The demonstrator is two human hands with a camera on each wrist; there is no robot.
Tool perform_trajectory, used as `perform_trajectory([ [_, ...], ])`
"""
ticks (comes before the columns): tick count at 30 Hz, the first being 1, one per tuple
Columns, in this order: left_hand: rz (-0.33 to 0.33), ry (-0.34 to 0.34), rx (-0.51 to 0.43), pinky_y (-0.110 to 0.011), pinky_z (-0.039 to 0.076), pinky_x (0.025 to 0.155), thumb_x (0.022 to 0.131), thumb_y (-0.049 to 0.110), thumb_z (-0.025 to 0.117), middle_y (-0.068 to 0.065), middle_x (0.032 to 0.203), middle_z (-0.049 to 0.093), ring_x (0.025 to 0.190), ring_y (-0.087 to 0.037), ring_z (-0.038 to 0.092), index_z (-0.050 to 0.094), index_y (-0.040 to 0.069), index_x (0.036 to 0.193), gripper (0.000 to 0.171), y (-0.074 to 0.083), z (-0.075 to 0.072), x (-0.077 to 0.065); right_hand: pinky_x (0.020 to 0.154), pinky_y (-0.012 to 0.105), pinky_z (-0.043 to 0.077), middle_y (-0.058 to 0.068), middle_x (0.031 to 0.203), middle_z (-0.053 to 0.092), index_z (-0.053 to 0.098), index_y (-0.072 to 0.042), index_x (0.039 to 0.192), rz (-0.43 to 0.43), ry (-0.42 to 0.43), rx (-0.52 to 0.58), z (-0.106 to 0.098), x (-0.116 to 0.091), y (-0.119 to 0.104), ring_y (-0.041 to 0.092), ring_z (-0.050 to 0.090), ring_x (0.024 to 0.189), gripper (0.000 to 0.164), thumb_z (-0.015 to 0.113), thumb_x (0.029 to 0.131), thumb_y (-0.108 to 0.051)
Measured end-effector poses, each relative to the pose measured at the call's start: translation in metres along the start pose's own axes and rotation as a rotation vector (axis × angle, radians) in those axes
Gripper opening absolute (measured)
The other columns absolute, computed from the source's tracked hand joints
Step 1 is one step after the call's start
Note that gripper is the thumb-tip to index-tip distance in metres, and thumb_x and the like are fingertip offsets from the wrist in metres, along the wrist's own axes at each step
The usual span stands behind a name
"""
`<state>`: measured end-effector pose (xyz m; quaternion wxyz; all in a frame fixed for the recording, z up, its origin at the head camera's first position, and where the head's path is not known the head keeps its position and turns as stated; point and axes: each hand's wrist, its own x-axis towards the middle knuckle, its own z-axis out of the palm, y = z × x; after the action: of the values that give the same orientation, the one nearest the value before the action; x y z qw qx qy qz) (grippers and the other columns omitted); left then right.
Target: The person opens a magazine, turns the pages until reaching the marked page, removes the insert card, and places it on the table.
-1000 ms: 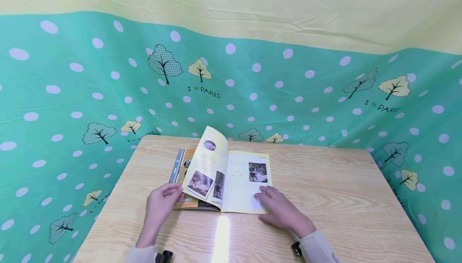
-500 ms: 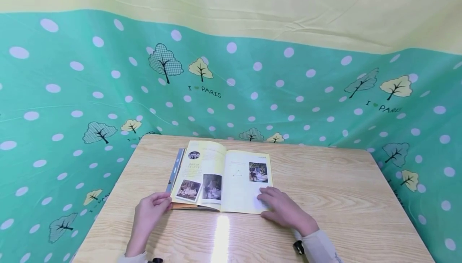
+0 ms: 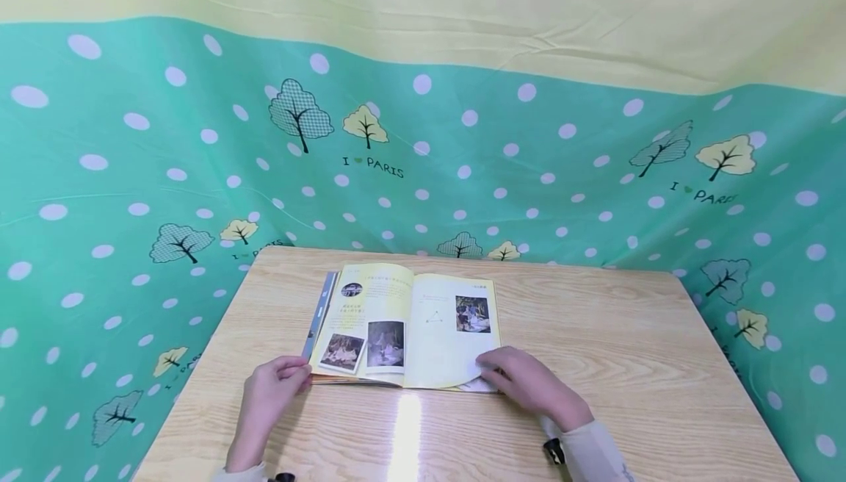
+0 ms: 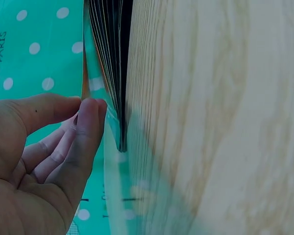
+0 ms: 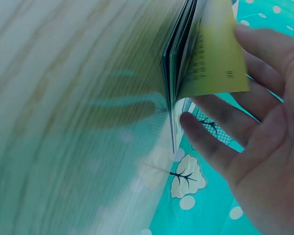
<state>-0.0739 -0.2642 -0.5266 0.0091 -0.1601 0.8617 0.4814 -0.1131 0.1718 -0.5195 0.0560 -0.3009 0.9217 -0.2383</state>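
Note:
An open picture book (image 3: 436, 368) lies on the wooden table, with text and photos on its pages. At its lower left corner my left hand (image 3: 272, 394) pinches the edge of the left page between thumb and forefinger; in the left wrist view the left hand (image 4: 54, 161) has thumb and fingertip meeting at that page edge. My right hand (image 3: 532, 386) is at the lower right corner, where the page curls up. In the right wrist view, the lifted page (image 5: 218, 58) stands between the thumb and fingers of the right hand (image 5: 264, 161), with the remaining pages below it.
The pale wooden table (image 3: 615, 342) extends to both sides of the book, with a bright light reflection in front. Green dotted cloth (image 3: 542, 151) printed with trees hangs behind and around the table.
The left page, raised a second ago, has come down to the left with my left hand. My right hand, earlier resting on the right page, now has its corner lifted.

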Motion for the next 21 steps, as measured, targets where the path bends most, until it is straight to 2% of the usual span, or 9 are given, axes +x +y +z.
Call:
perform_trajectory([
  [2,0.003,0.005,0.021,-0.022,0.057,0.064,0.093,0.015,0.071,-0.009,0.089,0.075,0.075,-0.017,0.072,0.070,-0.004,0.111,0.026,0.000,-0.001,0.000,0.094,0.042,0.055,0.003,0.115,0.070,0.070,-0.009,0.120,0.022,0.062,-0.016,0.001,0.001,0.001,0.020,0.064,0.108,0.025,0.066,0.098,-0.022],
  [8,0.052,0.043,0.076,-0.025,0.054,0.068,0.092,0.020,0.072,-0.006,0.091,0.075,0.076,-0.016,0.070,0.073,0.000,0.110,0.027,0.003,-0.003,0.002,0.092,0.039,0.056,0.001,0.115,0.066,0.070,-0.012,0.116,0.073,0.253,-0.060,0.000,0.002,0.001,0.019,0.062,0.108,0.029,0.075,0.092,-0.025],
  [13,0.097,0.052,0.035,-0.021,0.056,0.070,0.092,0.020,0.074,-0.008,0.092,0.075,0.078,-0.015,0.071,0.073,0.000,0.110,0.026,0.009,0.000,0.004,0.086,0.035,0.058,0.001,0.108,0.063,0.068,-0.010,0.111,0.071,0.402,-0.071,-0.003,0.004,-0.001,0.017,0.063,0.100,0.030,0.082,0.085,-0.020],
  [17,0.124,0.035,-0.023,-0.021,0.058,0.071,0.091,0.017,0.075,-0.008,0.094,0.075,0.080,-0.016,0.072,0.073,0.001,0.110,0.026,0.018,0.009,0.007,0.081,0.033,0.060,-0.001,0.102,0.064,0.066,-0.009,0.104,0.059,0.461,-0.055,-0.002,0.007,-0.003,0.017,0.065,0.093,0.029,0.084,0.083,-0.018],
  [21,0.150,-0.005,-0.068,-0.023,0.059,0.075,0.091,0.017,0.075,-0.008,0.096,0.074,0.086,-0.019,0.072,0.073,0.002,0.111,0.026,0.032,0.022,0.011,0.077,0.032,0.060,-0.005,0.096,0.065,0.066,-0.014,0.097,0.036,0.477,-0.017,-0.001,0.011,-0.005,0.017,0.066,0.089,0.020,0.082,0.085,-0.015],
])
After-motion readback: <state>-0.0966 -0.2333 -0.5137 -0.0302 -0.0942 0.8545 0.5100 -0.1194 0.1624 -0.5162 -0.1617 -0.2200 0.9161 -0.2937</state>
